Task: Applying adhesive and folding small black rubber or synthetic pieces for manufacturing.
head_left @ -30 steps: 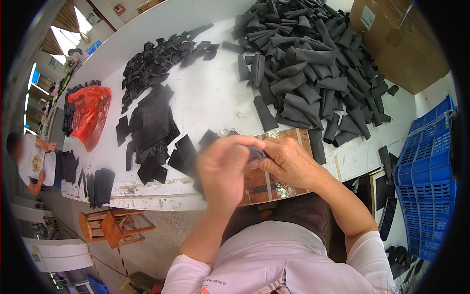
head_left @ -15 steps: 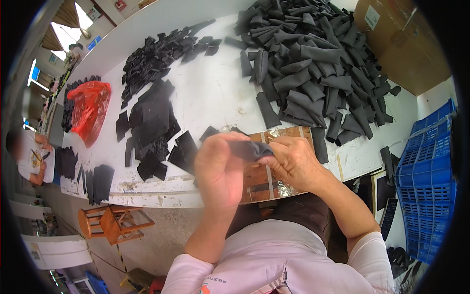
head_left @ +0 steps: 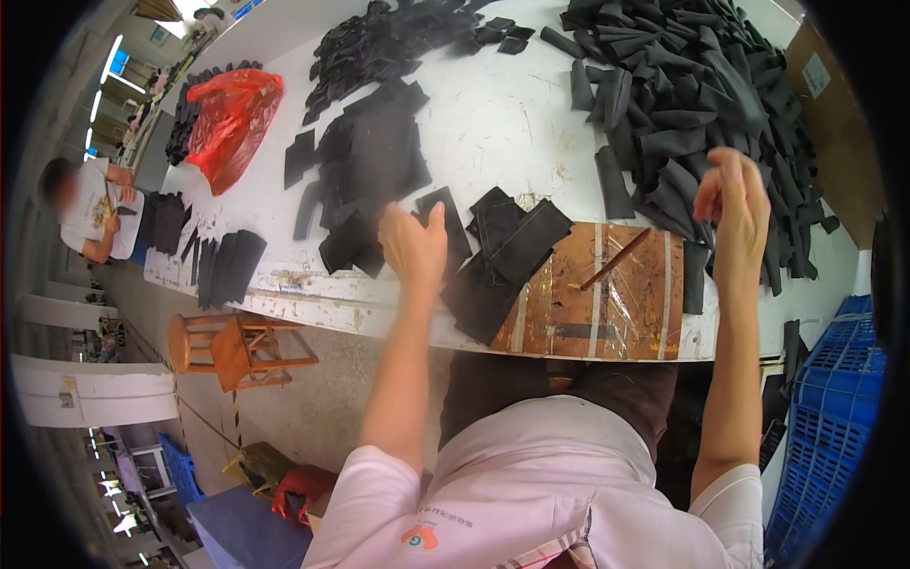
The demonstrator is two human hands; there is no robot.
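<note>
Left grip [head_left: 414, 248] gapes near flat black pieces [head_left: 370, 156], right grip [head_left: 741, 211] likewise near matte tubes [head_left: 679, 119].

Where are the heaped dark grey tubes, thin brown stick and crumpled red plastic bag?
Heaped dark grey tubes [head_left: 679, 119]: head view, one tube near the heap's middle.
Thin brown stick [head_left: 616, 259]: head view, its shaft's middle.
Crumpled red plastic bag [head_left: 233, 125]: head view, its centre.

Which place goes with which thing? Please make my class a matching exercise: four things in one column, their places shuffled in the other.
Things
1. left hand
2. right hand
3. thin brown stick
4. wooden stool

Places
A. on the floor
B. by the heap of dark grey pieces
C. on the brown board
D. by the flat black pieces

Pairs: 1-D, 2-B, 3-C, 4-A
</note>
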